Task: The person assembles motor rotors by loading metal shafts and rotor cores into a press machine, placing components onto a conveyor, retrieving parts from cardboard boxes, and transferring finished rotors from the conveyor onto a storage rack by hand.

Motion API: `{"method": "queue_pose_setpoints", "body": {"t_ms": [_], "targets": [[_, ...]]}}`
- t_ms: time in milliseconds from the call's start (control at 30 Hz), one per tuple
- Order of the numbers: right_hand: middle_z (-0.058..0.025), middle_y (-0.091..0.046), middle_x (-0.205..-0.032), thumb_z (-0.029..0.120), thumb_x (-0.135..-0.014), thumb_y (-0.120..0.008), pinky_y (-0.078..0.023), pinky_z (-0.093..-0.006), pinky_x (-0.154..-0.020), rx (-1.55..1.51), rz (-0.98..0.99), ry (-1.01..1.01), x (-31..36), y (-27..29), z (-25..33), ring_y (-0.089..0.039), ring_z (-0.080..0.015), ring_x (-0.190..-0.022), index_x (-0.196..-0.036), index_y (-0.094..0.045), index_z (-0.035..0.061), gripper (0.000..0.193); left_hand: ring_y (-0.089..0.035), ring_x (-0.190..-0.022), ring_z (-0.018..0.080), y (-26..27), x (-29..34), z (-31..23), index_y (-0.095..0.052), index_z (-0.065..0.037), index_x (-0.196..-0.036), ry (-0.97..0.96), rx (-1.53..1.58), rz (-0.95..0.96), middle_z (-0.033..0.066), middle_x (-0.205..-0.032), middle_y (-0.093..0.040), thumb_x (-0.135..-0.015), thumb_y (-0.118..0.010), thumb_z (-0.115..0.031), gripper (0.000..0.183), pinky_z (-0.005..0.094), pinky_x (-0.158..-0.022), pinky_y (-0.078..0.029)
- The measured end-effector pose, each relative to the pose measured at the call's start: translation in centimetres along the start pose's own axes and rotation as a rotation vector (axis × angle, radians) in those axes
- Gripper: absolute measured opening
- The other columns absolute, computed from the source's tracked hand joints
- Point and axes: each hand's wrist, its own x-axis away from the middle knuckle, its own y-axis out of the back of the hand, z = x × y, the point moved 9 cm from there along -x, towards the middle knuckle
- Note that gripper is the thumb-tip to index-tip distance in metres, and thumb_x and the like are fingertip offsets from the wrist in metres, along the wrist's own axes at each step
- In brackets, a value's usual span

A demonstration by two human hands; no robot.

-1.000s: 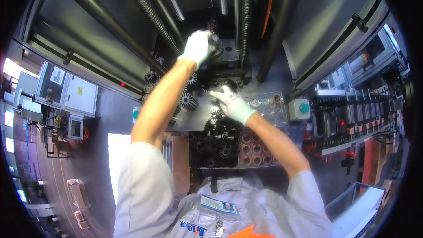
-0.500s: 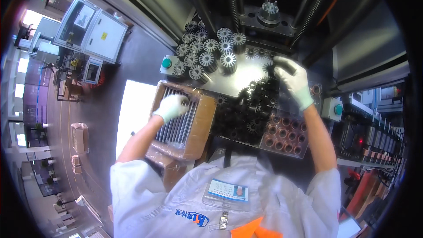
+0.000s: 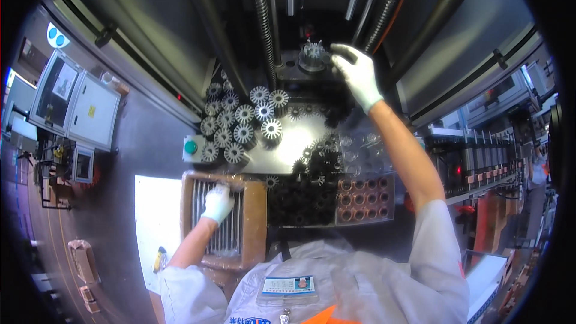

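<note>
My left hand [image 3: 218,204], in a white glove, lies over the cardboard box [image 3: 254,219] of long metal rods [image 3: 233,231]. Its fingers curl down onto the rods, and the fingertips are partly hidden. My right hand [image 3: 359,78], gloved too, is stretched far forward beside the round metal fixture [image 3: 312,59] of the press. Thumb and forefinger point at the fixture with a small dark piece between them, too unclear to name. Pronged metal parts stand up on top of the fixture. Slotted cylindrical cores [image 3: 243,132] stand grouped at the left of the metal plate [image 3: 264,161].
Black toothed pieces [image 3: 303,201] lie heaped in front of the plate. A clear tray [image 3: 366,219] holds copper-coloured rings, with another clear tray [image 3: 360,150] behind it. A green button [image 3: 191,147] sits at left. Dark press columns [image 3: 447,9] rise around the fixture.
My right hand has gone forward from the toothed pieces at the plate's right edge to the fixture. My left hand stays at the rods, its fingers now more curled. The view has shifted.
</note>
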Motion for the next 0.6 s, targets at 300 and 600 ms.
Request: {"method": "queue_pose_setpoints", "body": {"t_ms": [300, 600], "targets": [[-0.0109, -0.076, -0.099, 0.007, -0.088, -0.060, -0.054, -0.0282, -0.078, 0.253, 0.089, -0.021, -8.0, -1.4, -2.6, -0.069, -0.0146, -0.083, -0.113, -0.074, 0.0027, 0.029, -0.059, -0.088, 0.0116, -5.5, 12.4, 4.1, -0.069, -0.002, -0.108, 0.485, 0.783, 0.288, 0.0033, -0.095, -0.070, -0.088, -0.074, -0.017, 0.026, 0.0291, -0.081, -0.050], [-0.0143, -0.074, -0.110, 0.008, -0.083, -0.052, -0.051, -0.0335, -0.098, 0.401, 0.158, 0.085, -8.3, -1.1, -1.0, -0.069, -0.0274, -0.108, -0.111, -0.075, 0.0067, 0.037, -0.058, -0.096, 0.0134, -0.7, 11.9, 1.1, -0.059, -0.007, -0.128, 0.497, 1.110, 0.119, 0.0046, -0.110, -0.062, -0.098, -0.066, -0.035, 0.042, 0.0280, -0.086, -0.049]]}}
